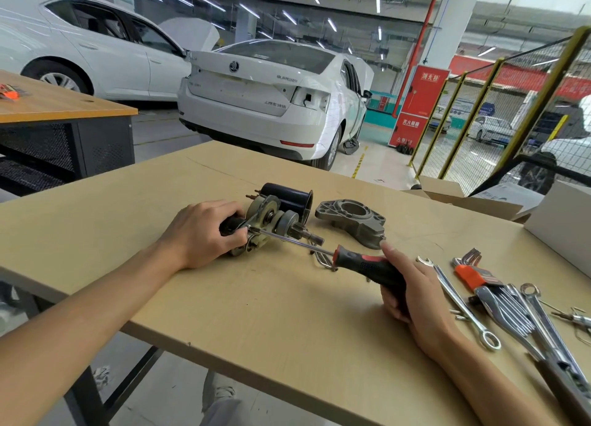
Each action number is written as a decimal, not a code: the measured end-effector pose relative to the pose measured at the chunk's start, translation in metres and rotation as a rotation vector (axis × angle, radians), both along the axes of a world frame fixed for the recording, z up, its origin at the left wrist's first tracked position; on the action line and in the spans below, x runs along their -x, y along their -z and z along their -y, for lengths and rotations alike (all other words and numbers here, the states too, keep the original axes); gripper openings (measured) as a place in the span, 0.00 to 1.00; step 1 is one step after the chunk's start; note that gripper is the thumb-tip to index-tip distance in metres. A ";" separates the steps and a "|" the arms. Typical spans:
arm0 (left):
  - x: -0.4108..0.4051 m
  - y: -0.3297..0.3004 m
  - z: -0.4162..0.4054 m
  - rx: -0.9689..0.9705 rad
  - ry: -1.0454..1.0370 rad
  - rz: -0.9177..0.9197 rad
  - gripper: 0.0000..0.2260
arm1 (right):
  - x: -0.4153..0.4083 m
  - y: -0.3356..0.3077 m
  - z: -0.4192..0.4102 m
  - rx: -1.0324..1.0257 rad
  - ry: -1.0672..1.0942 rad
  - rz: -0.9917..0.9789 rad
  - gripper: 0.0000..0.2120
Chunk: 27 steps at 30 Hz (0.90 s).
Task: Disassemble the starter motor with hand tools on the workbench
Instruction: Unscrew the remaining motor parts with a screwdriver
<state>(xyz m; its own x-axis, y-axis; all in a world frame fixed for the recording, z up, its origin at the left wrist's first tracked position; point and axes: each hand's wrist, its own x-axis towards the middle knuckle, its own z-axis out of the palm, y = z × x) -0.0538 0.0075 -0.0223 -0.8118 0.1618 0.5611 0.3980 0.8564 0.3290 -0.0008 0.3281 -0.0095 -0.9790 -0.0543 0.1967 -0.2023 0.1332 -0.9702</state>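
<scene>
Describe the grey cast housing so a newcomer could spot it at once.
Start at the tan workbench and find the starter motor under the left hand. Just right of it lies the cast housing: dull grey, lying loose, with one large round hole.

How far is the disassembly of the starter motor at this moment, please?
Done: the grey cast-metal nose housing lies apart on the tan wooden workbench. In hand: the left hand grips the remaining motor assembly with exposed shaft and gears; the right hand holds the black-and-red-handled screwdriver, its shaft reaching into that assembly. Left: the gears, shaft and black cylindrical body are not yet separated.
</scene>
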 end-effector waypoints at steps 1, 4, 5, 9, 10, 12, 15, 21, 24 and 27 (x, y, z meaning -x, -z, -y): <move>0.000 0.000 0.000 0.009 -0.009 -0.005 0.24 | -0.001 -0.001 0.001 -0.003 0.003 -0.002 0.23; 0.000 0.000 0.000 0.017 -0.016 -0.010 0.25 | -0.002 -0.002 0.002 -0.003 0.004 -0.001 0.21; 0.000 0.000 -0.001 0.013 -0.012 -0.009 0.25 | -0.002 -0.002 0.001 -0.004 0.004 -0.002 0.21; 0.001 0.001 0.000 0.002 -0.002 -0.003 0.25 | -0.001 0.000 0.000 -0.019 -0.005 -0.012 0.21; 0.001 0.001 0.001 0.000 -0.001 -0.002 0.25 | 0.000 0.000 -0.001 -0.023 -0.010 -0.015 0.20; 0.001 0.001 0.001 -0.004 0.005 -0.001 0.24 | 0.001 0.001 -0.002 -0.023 -0.016 -0.028 0.17; 0.002 0.001 0.000 -0.010 0.008 0.000 0.24 | 0.002 0.001 -0.005 -0.002 -0.023 -0.026 0.12; 0.001 0.001 -0.001 -0.029 0.024 0.006 0.23 | 0.002 0.002 -0.003 -0.002 -0.039 0.005 0.20; 0.002 0.001 -0.001 -0.032 0.026 0.007 0.23 | 0.001 0.002 -0.003 -0.013 -0.035 0.002 0.19; 0.003 0.001 -0.001 -0.030 0.023 0.009 0.23 | 0.003 0.001 -0.003 -0.013 -0.032 -0.010 0.19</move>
